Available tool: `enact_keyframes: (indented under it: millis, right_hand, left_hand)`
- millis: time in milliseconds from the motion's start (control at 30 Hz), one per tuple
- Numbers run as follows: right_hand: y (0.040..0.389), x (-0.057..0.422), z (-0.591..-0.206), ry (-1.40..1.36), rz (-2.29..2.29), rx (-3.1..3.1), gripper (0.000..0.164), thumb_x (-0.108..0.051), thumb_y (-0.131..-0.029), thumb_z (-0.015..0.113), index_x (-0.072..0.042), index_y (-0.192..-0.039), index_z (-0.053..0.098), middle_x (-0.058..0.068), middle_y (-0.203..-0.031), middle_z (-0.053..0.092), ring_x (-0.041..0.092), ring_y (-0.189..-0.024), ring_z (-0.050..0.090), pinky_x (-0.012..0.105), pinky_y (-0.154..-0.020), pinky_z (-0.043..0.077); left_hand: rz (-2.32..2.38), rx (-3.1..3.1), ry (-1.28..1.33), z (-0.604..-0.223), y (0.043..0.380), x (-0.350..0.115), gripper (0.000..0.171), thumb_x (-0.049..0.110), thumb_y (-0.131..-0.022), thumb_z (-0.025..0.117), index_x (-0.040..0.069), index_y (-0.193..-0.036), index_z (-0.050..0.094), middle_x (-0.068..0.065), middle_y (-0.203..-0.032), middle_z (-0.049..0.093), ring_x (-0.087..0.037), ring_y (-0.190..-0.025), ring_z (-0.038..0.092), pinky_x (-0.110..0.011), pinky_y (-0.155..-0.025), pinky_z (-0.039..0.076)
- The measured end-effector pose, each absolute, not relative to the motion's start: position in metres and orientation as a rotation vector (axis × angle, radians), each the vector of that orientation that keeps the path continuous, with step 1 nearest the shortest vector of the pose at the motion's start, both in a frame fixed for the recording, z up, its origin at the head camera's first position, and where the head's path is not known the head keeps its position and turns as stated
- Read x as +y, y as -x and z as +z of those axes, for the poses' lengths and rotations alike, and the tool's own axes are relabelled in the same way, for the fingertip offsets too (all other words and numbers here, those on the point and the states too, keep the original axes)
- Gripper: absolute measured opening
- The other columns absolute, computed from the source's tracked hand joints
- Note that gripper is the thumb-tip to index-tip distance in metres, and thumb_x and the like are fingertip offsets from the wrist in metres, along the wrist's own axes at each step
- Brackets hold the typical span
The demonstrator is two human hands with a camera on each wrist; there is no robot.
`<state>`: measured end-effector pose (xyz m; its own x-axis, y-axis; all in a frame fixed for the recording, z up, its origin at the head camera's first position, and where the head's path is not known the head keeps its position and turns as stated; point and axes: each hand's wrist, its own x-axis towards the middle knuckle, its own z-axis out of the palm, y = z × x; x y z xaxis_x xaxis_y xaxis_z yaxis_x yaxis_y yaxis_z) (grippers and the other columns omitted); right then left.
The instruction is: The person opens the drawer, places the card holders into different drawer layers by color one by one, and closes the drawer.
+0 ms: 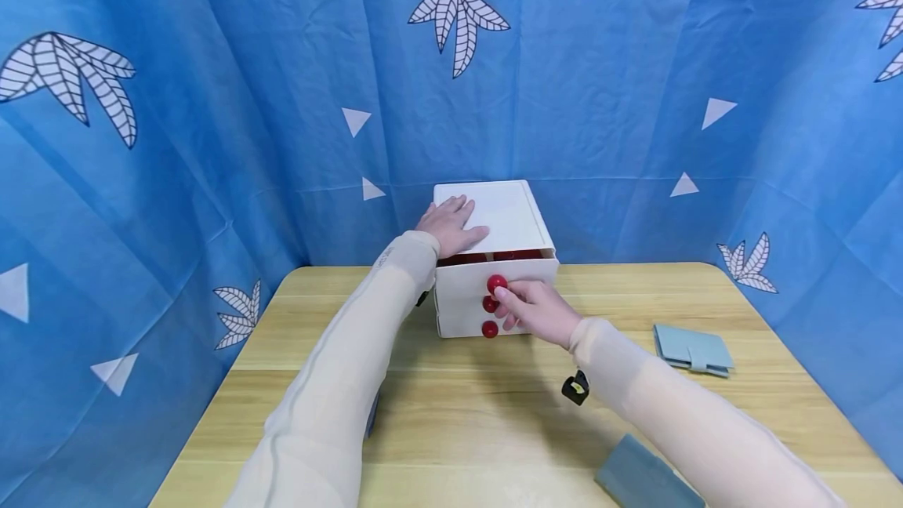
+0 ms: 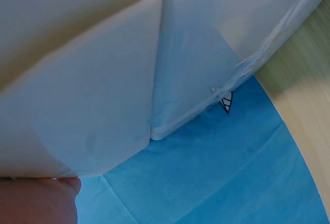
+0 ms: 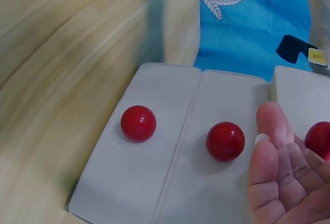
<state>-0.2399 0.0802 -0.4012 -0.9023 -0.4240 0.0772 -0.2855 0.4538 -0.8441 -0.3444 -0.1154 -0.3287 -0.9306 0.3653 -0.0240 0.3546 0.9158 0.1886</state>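
A white box of small drawers (image 1: 504, 214) stands at the back of the table, with three red round knobs down its front. Its top drawer (image 1: 462, 273) is pulled partly out, and something dark red shows in the gap. On the lid lies my left hand (image 1: 454, 226), fingers spread flat. My right hand (image 1: 538, 310) pinches the top red knob (image 1: 497, 284) between thumb and fingers. In the right wrist view, the middle knob (image 3: 225, 141) and bottom knob (image 3: 138, 124) sit on drawers that are shut.
A light blue wallet-like case (image 1: 694, 347) with a strap lies on the wooden table (image 1: 437, 445) at the right. Nearer, a grey-blue flat item (image 1: 645, 477) is partly hidden by my right sleeve. A blue patterned curtain (image 1: 600, 61) hangs behind the table.
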Motion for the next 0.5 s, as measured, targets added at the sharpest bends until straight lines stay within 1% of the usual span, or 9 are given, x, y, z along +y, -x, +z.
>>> enact_keyframes:
  millis: [133, 200, 367, 500]
  right_hand:
    - [0.244, 0.079, -0.4, 0.615, -1.423, 2.568, 0.04, -0.036, -0.101, 0.049, -0.002, -0.108, 0.067, 0.007, -0.082, 0.069, 0.025, -0.075, 0.067, 0.033, -0.07, 0.054]
    - [0.246, 0.079, -0.401, 0.616, -1.424, 2.571, 0.04, -0.036, -0.101, 0.049, -0.002, -0.108, 0.067, 0.005, -0.084, 0.07, 0.024, -0.075, 0.067, 0.034, -0.071, 0.054]
    - [0.249, 0.078, -0.401, 0.587, -1.425, 2.567, 0.04, -0.037, -0.101, 0.048, -0.002, -0.106, 0.067, 0.009, -0.095, 0.07, 0.02, -0.075, 0.068, 0.036, -0.074, 0.054]
    - [0.251, 0.078, -0.401, 0.574, -1.427, 2.566, 0.041, -0.038, -0.101, 0.047, -0.002, -0.108, 0.066, 0.01, -0.095, 0.07, 0.019, -0.075, 0.067, 0.036, -0.075, 0.055]
  left_hand:
    - [0.28, 3.021, -0.573, -0.328, 0.344, -0.116, 0.077, 0.063, -0.095, 0.032, 0.018, -0.155, 0.017, -0.001, -0.161, 0.011, -0.019, -0.148, 0.003, -0.044, -0.118, 0.0]
    - [0.274, 3.024, -0.58, -0.328, 0.345, -0.115, 0.077, 0.063, -0.095, 0.032, 0.018, -0.155, 0.017, -0.001, -0.161, 0.011, -0.019, -0.148, 0.003, -0.044, -0.118, 0.0]
    - [0.271, 3.024, -0.578, -0.329, 0.346, -0.115, 0.077, 0.063, -0.095, 0.032, 0.018, -0.155, 0.017, -0.001, -0.161, 0.011, -0.018, -0.148, 0.003, -0.043, -0.118, 0.0]
    - [0.279, 3.024, -0.573, -0.329, 0.344, -0.115, 0.076, 0.063, -0.095, 0.032, 0.018, -0.155, 0.018, -0.001, -0.161, 0.012, -0.018, -0.148, 0.003, -0.043, -0.118, 0.0]
